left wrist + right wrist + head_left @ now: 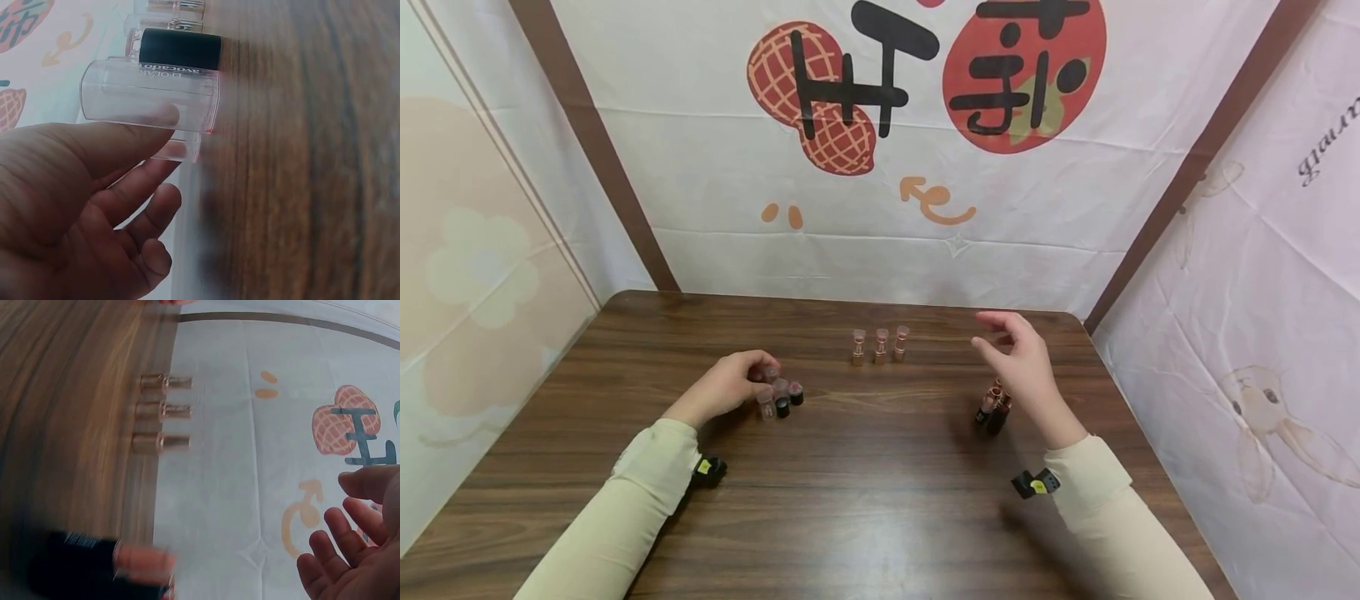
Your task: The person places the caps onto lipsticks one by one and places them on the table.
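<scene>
Seemingly "avocado" on clear cap (119, 92) by left hand (75, 194).

3 gold-based lipsticks (881, 347), ctr.; 2 blk-based lipsticks (782, 407) L + min. 2 clear tubes (140, 94); min. 2 blk-cased lipsticks (997, 420) R.

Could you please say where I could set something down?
Free: the table between the sleeves, up to the three upright tubes, and its far left corner beyond the left hand. Crowded: the clear and black containers beside that hand, and dark tubes near the right hand.
</scene>
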`<state>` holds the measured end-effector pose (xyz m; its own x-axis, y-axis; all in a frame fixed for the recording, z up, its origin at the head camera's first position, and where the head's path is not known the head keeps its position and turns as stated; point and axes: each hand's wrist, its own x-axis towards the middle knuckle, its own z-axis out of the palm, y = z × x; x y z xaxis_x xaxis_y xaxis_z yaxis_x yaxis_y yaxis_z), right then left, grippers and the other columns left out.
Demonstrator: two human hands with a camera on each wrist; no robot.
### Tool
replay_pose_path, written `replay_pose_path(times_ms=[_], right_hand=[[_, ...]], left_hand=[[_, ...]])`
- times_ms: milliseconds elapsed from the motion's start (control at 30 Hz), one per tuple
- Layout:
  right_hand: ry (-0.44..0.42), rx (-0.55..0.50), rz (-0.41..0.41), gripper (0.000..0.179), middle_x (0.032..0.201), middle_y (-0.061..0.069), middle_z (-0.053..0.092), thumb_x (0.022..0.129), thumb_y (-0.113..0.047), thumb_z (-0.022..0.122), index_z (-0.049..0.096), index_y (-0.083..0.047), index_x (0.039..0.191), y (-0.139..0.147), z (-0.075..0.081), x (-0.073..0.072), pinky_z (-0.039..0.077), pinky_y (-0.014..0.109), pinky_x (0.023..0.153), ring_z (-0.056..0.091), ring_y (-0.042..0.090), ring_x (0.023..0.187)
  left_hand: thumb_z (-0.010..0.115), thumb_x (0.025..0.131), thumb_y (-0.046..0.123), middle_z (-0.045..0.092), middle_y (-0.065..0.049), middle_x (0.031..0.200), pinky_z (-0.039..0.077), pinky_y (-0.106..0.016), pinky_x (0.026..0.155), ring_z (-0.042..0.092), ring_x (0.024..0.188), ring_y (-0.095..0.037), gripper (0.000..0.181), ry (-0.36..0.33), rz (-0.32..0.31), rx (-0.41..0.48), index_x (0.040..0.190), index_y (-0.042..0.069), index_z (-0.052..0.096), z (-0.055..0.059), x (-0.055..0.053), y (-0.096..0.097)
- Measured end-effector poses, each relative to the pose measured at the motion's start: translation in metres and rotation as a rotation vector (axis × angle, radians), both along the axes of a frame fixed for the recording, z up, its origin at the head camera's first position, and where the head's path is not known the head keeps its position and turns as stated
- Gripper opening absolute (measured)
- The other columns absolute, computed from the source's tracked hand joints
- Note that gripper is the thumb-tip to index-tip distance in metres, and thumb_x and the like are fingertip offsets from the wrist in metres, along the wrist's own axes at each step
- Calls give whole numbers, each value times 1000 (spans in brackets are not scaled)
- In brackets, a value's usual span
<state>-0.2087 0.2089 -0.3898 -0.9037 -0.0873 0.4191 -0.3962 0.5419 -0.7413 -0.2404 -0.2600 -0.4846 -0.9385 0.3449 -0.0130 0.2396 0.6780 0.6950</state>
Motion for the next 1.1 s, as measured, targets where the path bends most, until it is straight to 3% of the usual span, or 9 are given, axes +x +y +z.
replay_pose_path(times_ms=[267,467,700,800,1000,1100], right_hand=[[-48,37,-20,35,124,10,65,94,-15,76,68,-9,128,21,-15,6,52,42,92,60,30,115],[-94,49,-28,36,126,14,66,96,-15,74,66,-7,130,37,-27,8,52,43,93,61,30,113],[-181,62,-66,40,127,13,66,97,-24,73,65,-9,133,56,-38,9,50,22,84,63,28,110],[-210,84,-85,40,127,12,66,97,-23,72,65,-9,134,65,-42,8,50,20,81,63,27,110],[-263,131,-75,40,134,17,65,97,-11,69,63,-5,135,78,-51,4,52,44,97,60,33,120],[-321,156,-72,41,136,19,63,97,-9,67,61,-4,137,83,-56,3,51,53,98,60,35,121]], left_hand=[[76,94,15,67,-6,106,49,-39,83,59,96,-22,21,47,40,-28,113,13,69,1,-1,-1],[75,95,23,69,-7,114,52,-45,90,63,106,-25,27,58,71,-24,119,12,69,14,3,-6],[75,96,26,70,-8,113,51,-45,89,64,103,-26,32,97,115,-2,123,11,67,33,9,-9],[75,96,25,70,-7,111,51,-45,89,65,103,-25,30,110,123,10,121,12,66,41,11,-7],[76,95,25,71,-3,109,52,-45,90,66,103,-23,26,134,124,31,116,14,66,50,15,4],[76,95,25,71,-1,109,52,-45,90,66,102,-22,24,149,113,31,115,16,66,53,18,10]])
